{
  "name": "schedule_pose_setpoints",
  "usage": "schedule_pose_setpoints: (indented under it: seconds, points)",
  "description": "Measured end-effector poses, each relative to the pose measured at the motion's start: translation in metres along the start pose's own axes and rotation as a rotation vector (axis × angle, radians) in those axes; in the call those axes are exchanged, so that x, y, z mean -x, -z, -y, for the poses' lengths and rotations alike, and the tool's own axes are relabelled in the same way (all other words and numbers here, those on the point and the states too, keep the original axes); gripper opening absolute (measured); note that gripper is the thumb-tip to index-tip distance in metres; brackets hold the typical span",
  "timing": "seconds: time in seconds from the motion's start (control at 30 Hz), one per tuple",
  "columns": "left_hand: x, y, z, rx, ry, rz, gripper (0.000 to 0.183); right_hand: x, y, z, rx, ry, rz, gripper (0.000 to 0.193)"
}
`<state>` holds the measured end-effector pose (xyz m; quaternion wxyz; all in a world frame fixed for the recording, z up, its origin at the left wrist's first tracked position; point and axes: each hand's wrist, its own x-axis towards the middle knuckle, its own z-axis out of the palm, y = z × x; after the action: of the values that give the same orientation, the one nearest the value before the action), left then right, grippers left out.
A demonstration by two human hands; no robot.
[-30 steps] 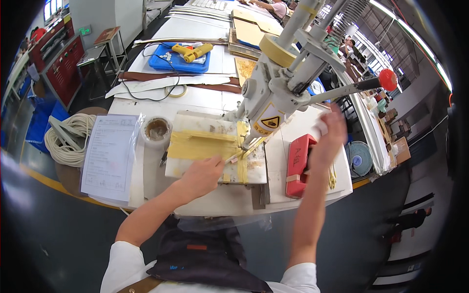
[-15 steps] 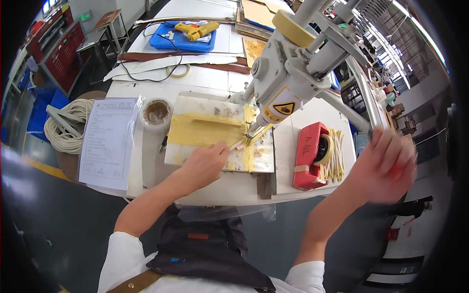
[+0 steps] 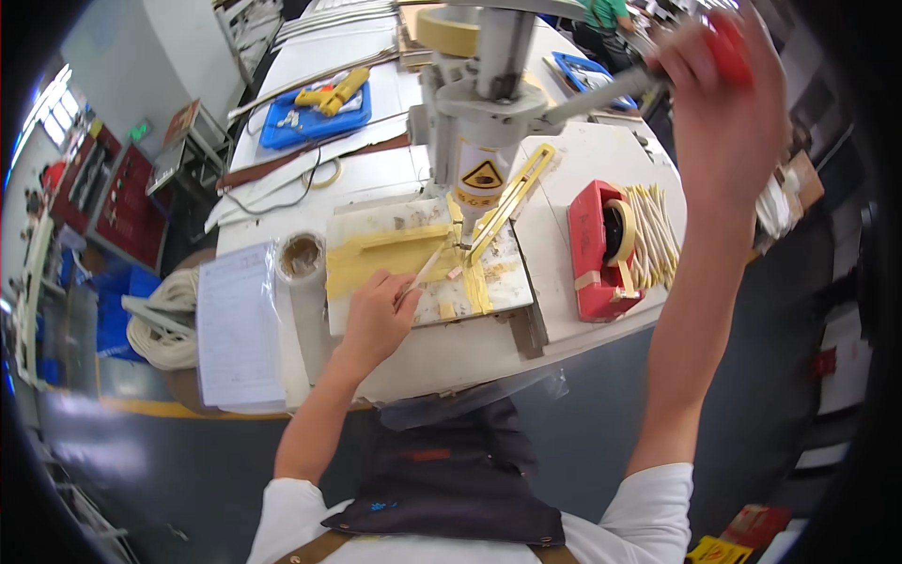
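Observation:
My left hand (image 3: 378, 315) pinches a thin pale strip (image 3: 428, 268), whose far end points at the foot of a grey hand press (image 3: 476, 122). Up at the right, my right hand (image 3: 723, 103) is wrapped round the red knob (image 3: 726, 49) of the press lever (image 3: 601, 96). The lever stands raised, sloping up toward that hand. Beneath the press lies a white board (image 3: 376, 219) with yellow tape (image 3: 362, 266) over much of it. A long slotted yellow piece (image 3: 514, 199) slants up and right beside the press tip.
A red tape dispenser (image 3: 587, 254) stands right of the board, beside a bundle of pale cords (image 3: 653, 235). To the left are a tape roll (image 3: 301, 257), a sheet in a clear sleeve (image 3: 237, 329) and coiled rope (image 3: 164, 329). Farther back sits a blue tray (image 3: 315, 122) with a yellow glue gun (image 3: 336, 94).
My right hand has gone up with the lever knob. The left hand has drawn back a little from the press tip, the strip still in its fingers. The whole view has shifted and turned.

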<state>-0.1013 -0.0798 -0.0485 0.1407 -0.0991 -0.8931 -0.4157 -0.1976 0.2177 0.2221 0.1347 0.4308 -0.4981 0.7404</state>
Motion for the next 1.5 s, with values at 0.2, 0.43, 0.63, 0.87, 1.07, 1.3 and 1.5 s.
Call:
schedule_pose_setpoints:
  seconds: [0.2,0.43,0.63,0.87,1.07,1.3,1.5]
  points:
    - [-0.005,-0.004,0.016,0.376,0.269,0.042,0.019,0.006,-0.001,-0.024,0.488,0.072,-0.086,0.043]
    - [-0.006,0.002,0.002,0.527,0.368,0.062,0.018,0.174,-0.012,-0.125,1.242,-0.51,0.246,0.043]
    - [0.0,0.004,0.009,0.502,0.339,0.048,0.018,0.191,-0.014,-0.18,1.363,-0.469,0.473,0.028]
    - [0.0,0.001,0.013,0.513,0.305,0.021,0.017,0.199,0.0,-0.178,1.252,-0.301,0.355,0.02]
    - [0.001,0.003,0.015,0.582,0.354,0.036,0.018,0.197,-0.027,-0.121,0.986,-0.058,0.084,0.02]
    - [0.0,0.006,0.011,0.579,0.382,0.05,0.02,0.17,-0.039,-0.026,0.499,-0.483,-0.286,0.024]
    - [0.0,0.004,0.011,0.588,0.378,0.044,0.016,0.154,0.027,0.004,0.407,-0.684,-0.486,0.027]
